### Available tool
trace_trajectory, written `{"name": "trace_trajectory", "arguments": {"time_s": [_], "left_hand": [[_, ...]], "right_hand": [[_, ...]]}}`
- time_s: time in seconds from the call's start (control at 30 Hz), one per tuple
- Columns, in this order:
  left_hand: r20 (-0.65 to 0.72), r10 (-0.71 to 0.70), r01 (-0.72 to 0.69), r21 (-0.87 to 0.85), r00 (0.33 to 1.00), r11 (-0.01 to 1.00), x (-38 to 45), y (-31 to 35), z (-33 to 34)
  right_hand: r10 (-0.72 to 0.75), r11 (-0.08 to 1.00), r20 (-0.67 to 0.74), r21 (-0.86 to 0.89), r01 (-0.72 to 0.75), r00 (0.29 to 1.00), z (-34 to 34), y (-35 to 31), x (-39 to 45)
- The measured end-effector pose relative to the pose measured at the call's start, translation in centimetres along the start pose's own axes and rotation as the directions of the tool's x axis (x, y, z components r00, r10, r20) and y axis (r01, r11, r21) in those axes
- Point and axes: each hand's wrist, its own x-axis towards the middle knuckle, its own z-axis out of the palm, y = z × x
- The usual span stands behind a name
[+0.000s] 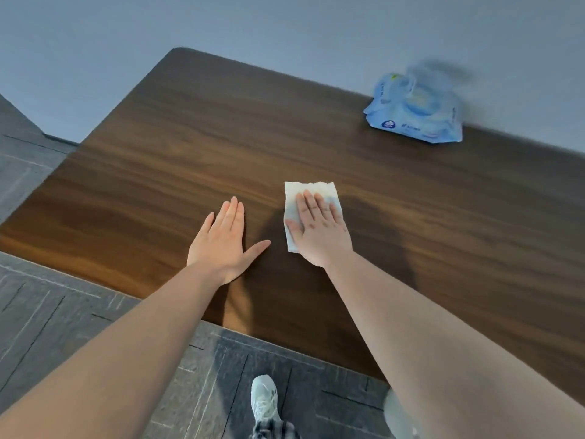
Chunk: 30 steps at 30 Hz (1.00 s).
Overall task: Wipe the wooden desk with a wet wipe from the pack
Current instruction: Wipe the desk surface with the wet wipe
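The dark wooden desk (177, 160) fills the middle of the head view. A white wet wipe (308, 191) lies spread flat on it near the centre. My right hand (319, 228) presses flat on the wipe, fingers straight and together, covering its lower right part. My left hand (226, 240) rests flat on the bare wood just left of the wipe, thumb spread out, holding nothing. The blue wipe pack (414, 112) lies at the desk's far right edge against the wall, its lid area blurred.
A grey wall (285, 26) runs behind the desk. Grey patterned floor (79, 315) lies along the desk's near edge and left end. My pale sneaker (264, 397) stands on the floor just before the near edge.
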Motion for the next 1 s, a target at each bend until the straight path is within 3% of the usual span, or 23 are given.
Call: {"name": "trace_trajectory", "arguments": {"time_s": [0.23,0.5,0.77,1.0], "left_hand": [[0.061,0.258,-0.261,0.042,0.964,0.965,-0.6,15.3,1.5],[0.140,0.441,-0.457,0.113,0.886,0.882,-1.7,28.1,5.1],[0.088,0.384,-0.394,0.211,0.919,0.894,-2.0,30.3,6.5],[0.084,0.383,-0.392,0.201,0.920,0.898,-1.8,30.5,6.7]], "right_hand": [[0.263,0.965,-0.050,0.037,-0.261,0.964,0.4,15.8,-9.9],[0.581,0.812,-0.058,0.108,-0.574,0.812,0.8,31.9,-20.5],[0.738,0.671,-0.056,0.172,-0.721,0.673,0.4,41.5,-27.9],[0.781,0.616,-0.022,0.190,-0.764,0.624,0.6,42.5,-28.9]]}}
